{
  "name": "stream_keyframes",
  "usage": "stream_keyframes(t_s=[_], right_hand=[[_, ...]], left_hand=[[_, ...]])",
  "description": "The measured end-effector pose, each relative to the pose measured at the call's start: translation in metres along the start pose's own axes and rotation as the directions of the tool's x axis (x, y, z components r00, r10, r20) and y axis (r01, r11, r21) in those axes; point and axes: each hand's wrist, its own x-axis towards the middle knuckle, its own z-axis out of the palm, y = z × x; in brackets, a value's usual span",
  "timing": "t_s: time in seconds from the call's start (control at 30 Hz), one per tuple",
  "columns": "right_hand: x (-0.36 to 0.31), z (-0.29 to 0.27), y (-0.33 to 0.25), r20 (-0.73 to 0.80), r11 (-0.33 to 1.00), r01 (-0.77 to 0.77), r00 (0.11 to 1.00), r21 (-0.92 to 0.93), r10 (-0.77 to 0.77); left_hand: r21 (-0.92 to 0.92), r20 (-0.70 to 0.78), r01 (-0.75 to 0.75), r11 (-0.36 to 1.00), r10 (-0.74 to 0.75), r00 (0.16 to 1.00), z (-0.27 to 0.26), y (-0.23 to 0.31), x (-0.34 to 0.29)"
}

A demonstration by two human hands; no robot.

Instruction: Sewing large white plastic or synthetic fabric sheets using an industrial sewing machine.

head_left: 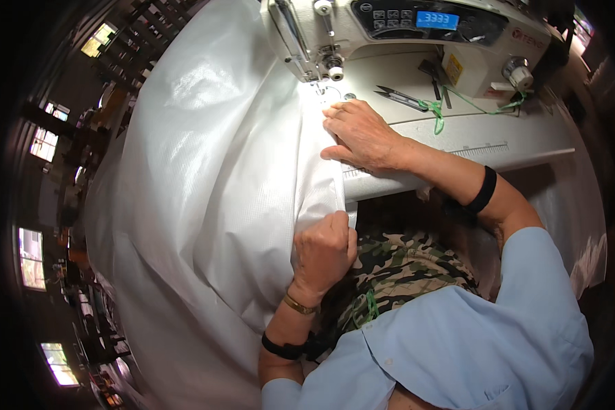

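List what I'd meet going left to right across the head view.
Bright window → white sheet → left hand → snips → black band on the right arm → sewing machine's knob.

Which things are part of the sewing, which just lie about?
In use:
Glossy white woven-look sheet, left hand gripping, right hand on its edge
Off-white metal sewing machine

Lying about, apparently:
Dark pointed metal snips
Thin green cord by their handles
Slim dark object, kind unclear

A left hand [325,247] grips and a right hand [363,135] touches a white sheet [246,171] beneath a sewing machine [417,35].
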Motion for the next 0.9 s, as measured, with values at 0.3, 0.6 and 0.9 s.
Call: stream_keyframes(t_s=[0.3, 0.6, 0.9], right_hand=[[0.001, -0.001, -0.001, -0.09, 0.995, -0.051, 0.994, 0.09, 0.059], [0.01, 0.006, 0.005, -0.146, 0.985, -0.165, 0.975, 0.049, 0.17], [0.008, 0.002, 0.008, -0.16, 0.967, -0.202, 0.961, 0.154, 0.226]], left_hand=[[0.165, 0.039, 0.03, 0.986, -0.037, 0.999, 0.002, -0.024, 0.074], [0.154, -0.05, 0.134, 0.979, -0.128, 0.991, 0.021, -0.057, 0.142], [-0.127, -0.28, 0.062, 0.99, -0.096, 0.955, 0.024, -0.026, 0.039]])
